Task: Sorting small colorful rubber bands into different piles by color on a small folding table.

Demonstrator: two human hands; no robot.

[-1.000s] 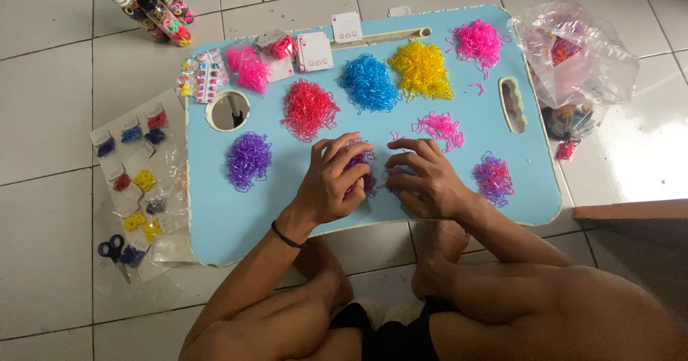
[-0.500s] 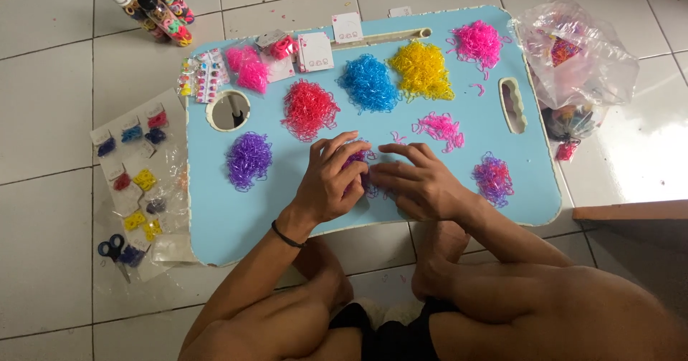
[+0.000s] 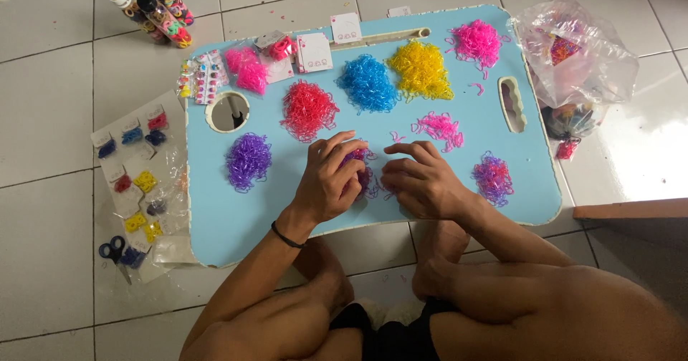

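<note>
Centrally, on the light blue lap table (image 3: pixel 215 225) set on white floor tiles, both hands work over one small mixed heap of purple and pink elastic bands (image 3: pixel 360 176). Left hand (image 3: pixel 330 178), thin black band at the wrist, lies palm down on the heap's left side, fingers curled and spread loosely over it. Right hand (image 3: pixel 419 182) sits just beside, fingers bent and close together, tips touching the heap's right edge. Whether either hand pinches a band cannot be told; the heap is mostly hidden beneath them.

Around them, separate piles: purple bands (image 3: pixel 249 160) to the left, red bands (image 3: pixel 308 109) above, blue bands (image 3: pixel 368 82), yellow bands (image 3: pixel 419 69), bright pink bands (image 3: pixel 476 42) at the far corner, a thin pink scatter (image 3: pixel 438 127) near the right hand, a mixed purple-pink clump (image 3: pixel 493 177) farther right.

Off the table: clear crumpled plastic bag (image 3: pixel 584 53) to the right; blue-handled scissors (image 3: pixel 111 248) on the floor, left.
</note>
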